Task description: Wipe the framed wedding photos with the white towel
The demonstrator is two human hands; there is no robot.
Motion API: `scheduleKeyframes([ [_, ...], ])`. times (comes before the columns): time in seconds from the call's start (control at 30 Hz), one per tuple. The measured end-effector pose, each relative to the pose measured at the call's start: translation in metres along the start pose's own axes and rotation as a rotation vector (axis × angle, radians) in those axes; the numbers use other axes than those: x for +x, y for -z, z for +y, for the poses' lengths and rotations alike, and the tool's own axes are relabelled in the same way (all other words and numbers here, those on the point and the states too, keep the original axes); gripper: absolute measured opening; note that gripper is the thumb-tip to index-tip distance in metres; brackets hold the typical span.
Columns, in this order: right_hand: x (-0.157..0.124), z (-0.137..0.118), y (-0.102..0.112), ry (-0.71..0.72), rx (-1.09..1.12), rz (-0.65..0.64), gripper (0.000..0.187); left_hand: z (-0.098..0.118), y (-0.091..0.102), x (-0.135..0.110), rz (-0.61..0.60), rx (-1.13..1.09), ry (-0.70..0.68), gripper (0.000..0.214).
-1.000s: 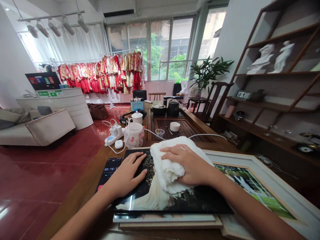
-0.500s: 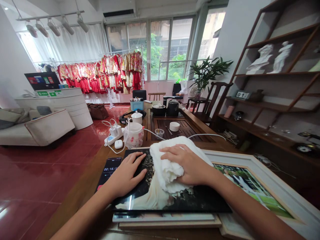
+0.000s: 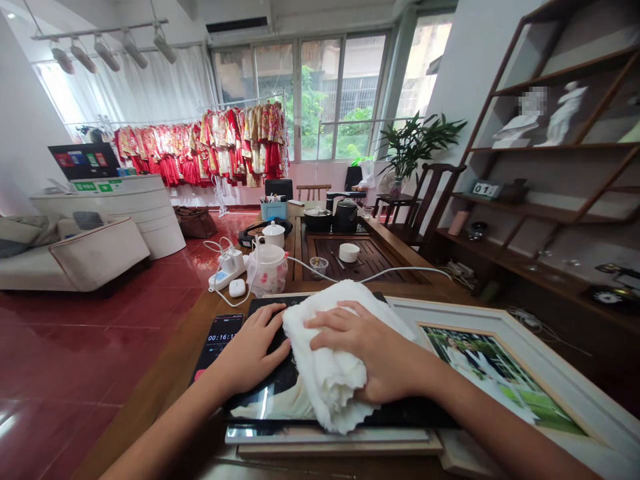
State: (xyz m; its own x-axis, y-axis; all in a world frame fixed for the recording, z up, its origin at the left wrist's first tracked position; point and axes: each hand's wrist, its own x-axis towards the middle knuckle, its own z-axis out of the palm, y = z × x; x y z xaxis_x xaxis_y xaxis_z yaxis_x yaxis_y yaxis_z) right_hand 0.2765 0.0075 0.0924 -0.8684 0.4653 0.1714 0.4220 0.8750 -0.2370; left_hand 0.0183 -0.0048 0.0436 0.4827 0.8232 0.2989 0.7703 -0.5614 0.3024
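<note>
My left hand (image 3: 254, 350) lies on the left part of a glossy dark photo panel (image 3: 273, 399), its fingers stretched out. A folded white towel (image 3: 327, 381) covers the middle of the panel, hiding much of its picture. Over the towel, my right hand (image 3: 367, 347) grips and presses it against the surface. Beneath the panel are other framed pieces, whose lower edges (image 3: 335, 437) show at the front. To the right lies a white-framed photo (image 3: 495, 373) of two people on grass, partly behind my right forearm.
A phone (image 3: 217, 340) showing a timer lies left of the panel. Beyond it stand a power strip (image 3: 227, 270), a plastic-wrapped jug (image 3: 269, 270) and a lidded white cup (image 3: 273, 234). A white cable (image 3: 400, 270) crosses the table behind the towel, near a small bowl (image 3: 349, 253).
My right hand has moved the towel slightly left and toward me, so it reaches the panel's front edge. My left hand has stayed nearly still.
</note>
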Motion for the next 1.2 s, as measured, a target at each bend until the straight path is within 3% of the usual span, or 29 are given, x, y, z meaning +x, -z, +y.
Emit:
scheduleKeyframes([
  [0.33, -0.001, 0.002, 0.001, -0.031, -0.017, -0.001, 0.056, -0.001, 0.000, -0.002, 0.019, -0.020, -0.010, 0.043],
  [0.7, -0.004, 0.035, -0.001, -0.262, -0.208, 0.160, 0.054, 0.002, 0.007, -0.015, -0.003, -0.018, 0.035, 0.049],
  [0.9, -0.004, 0.025, 0.000, -0.216, -0.169, 0.132, 0.052, 0.001, 0.004, -0.012, 0.013, -0.026, 0.019, 0.049],
  [1.1, 0.001, 0.003, 0.003, -0.004, -0.011, 0.022, 0.054, 0.000, 0.002, -0.003, 0.017, -0.026, -0.003, 0.044],
  [1.2, 0.002, -0.003, 0.005, 0.033, 0.030, 0.007, 0.054, 0.001, 0.003, -0.001, 0.023, -0.034, -0.014, 0.041],
])
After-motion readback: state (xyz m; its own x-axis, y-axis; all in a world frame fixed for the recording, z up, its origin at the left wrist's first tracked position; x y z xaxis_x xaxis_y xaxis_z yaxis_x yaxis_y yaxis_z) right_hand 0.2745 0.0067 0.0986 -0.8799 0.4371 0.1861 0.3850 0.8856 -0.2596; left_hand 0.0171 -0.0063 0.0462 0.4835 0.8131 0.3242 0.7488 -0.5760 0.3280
